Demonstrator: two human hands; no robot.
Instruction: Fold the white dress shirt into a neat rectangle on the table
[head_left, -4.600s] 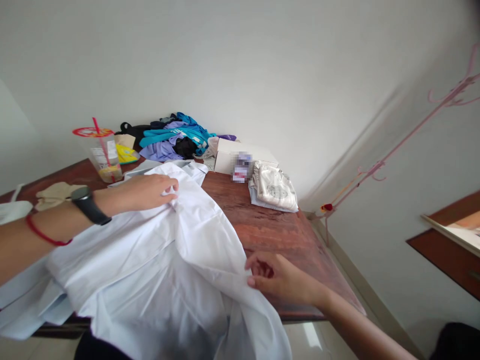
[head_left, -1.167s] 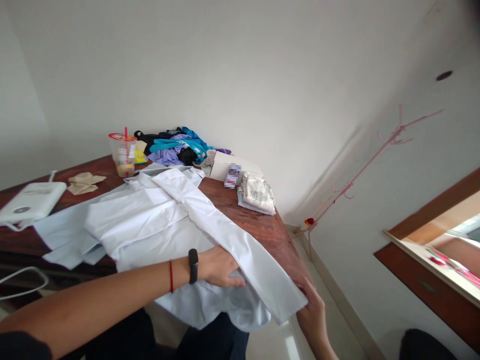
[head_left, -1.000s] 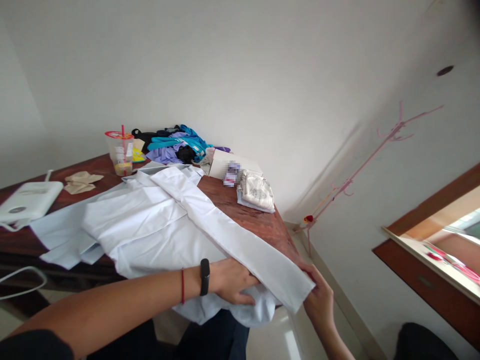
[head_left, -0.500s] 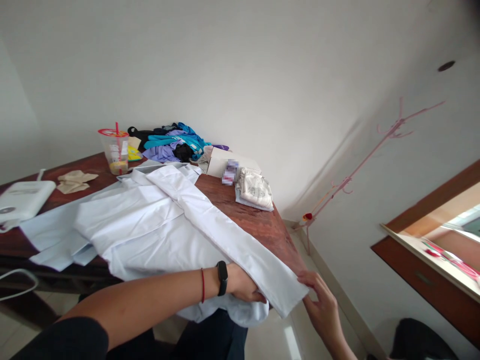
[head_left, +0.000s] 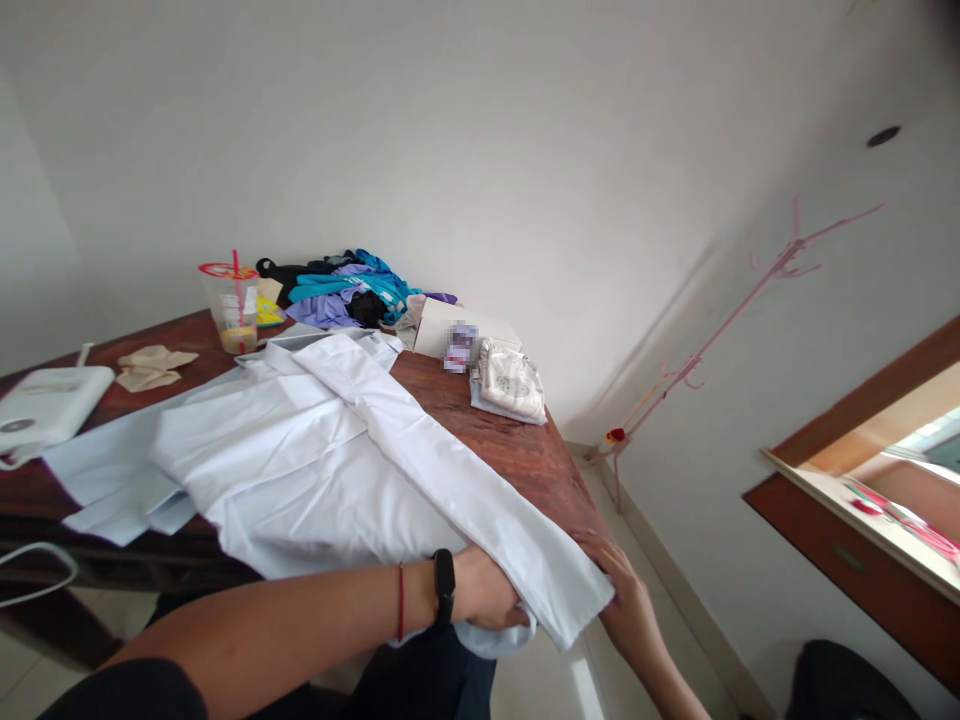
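Note:
A white long-sleeved shirt (head_left: 300, 480) is spread over the wooden table, one sleeve (head_left: 480, 470) lying diagonally across it toward the front right corner. My left hand (head_left: 491, 590), with a black band on its wrist, is closed on the fabric by the lower edge of that sleeve; some of its fingers are hidden by cloth. At the cuff end, my right hand (head_left: 619, 590) holds the far edge of the sleeve, its fingertips partly behind the cloth. Part of the shirt hangs over the table's front edge.
On the table (head_left: 487, 435) are a folded garment stack (head_left: 510, 380), a white box (head_left: 431, 325), a heap of clothes (head_left: 352, 290), a plastic cup with straw (head_left: 238, 310), a brown napkin (head_left: 154, 367) and a white device (head_left: 56, 405). A pink coat rack (head_left: 735, 310) leans at right.
My right hand has shifted slightly from the cuff's corner up along the sleeve's far edge. The cuff end is a little lower. My left hand stays nearly in place.

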